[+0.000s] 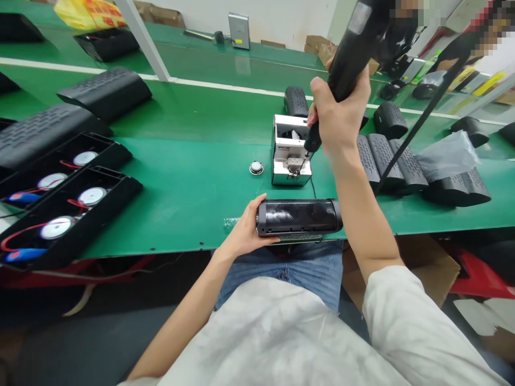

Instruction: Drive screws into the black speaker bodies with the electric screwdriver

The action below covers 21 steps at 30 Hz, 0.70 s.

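My left hand (pixel 243 229) is wrapped around the left end of a black speaker housing (pixel 298 215), which lies lengthwise at the table's front edge with glossy perforated panels facing up. High on the right, my right hand (pixel 341 115) grips a black electric screwdriver (pixel 349 61), tilted with its bit pointing down and left. The bit's tip is at the front of a silver screw feeder (pixel 280 161); whether a screw is on it is too small to tell. A small round speaker driver (pixel 256 168) sits on the green mat, left of the feeder.
Open black housings (pixel 94 198) with drivers and red wires lie at the left, near closed textured speakers (pixel 107 94). More speakers (pixel 380 161) stand at right beside a clear plastic bag (pixel 448 155). A white post (pixel 145 40) rises at back left; a dark rod (pixel 422 107) slants across the right.
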Each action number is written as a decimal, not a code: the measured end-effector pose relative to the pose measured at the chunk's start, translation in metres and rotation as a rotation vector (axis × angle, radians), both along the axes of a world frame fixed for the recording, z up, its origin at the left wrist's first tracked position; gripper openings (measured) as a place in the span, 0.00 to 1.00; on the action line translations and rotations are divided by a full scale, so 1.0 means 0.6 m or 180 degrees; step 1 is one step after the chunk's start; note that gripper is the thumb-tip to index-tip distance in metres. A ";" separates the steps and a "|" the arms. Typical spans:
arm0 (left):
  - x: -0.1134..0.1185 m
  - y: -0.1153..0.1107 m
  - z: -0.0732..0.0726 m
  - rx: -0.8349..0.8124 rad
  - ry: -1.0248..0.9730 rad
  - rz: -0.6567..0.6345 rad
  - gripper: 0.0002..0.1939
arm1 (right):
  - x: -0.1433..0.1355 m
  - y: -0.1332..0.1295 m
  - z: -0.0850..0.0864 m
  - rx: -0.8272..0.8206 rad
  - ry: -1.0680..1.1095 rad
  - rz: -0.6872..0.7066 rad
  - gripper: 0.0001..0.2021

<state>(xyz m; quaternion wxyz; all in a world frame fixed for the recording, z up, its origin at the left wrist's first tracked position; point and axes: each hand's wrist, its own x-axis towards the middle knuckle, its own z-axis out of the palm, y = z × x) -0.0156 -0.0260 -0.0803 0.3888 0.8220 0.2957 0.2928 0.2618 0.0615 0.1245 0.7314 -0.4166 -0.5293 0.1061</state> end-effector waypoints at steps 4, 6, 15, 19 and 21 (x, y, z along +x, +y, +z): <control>0.003 0.002 -0.009 0.0025 -0.0060 0.0014 0.68 | 0.003 -0.084 0.034 0.0097 0.0026 0.0077 0.12; 0.003 0.005 -0.020 0.0076 -0.0141 0.0041 0.69 | -0.001 -0.139 0.053 0.0316 0.0048 0.0286 0.09; 0.002 0.013 -0.051 0.0201 -0.0240 0.0122 0.72 | -0.026 -0.329 0.072 -0.0232 -0.0043 -0.0084 0.13; 0.002 0.015 -0.051 0.0094 -0.0209 0.0186 0.75 | -0.050 -0.342 0.064 -0.0465 0.0068 -0.0420 0.12; 0.002 0.015 -0.049 0.0041 -0.0222 0.0193 0.75 | -0.061 -0.339 0.055 -0.0313 0.0311 -0.0341 0.11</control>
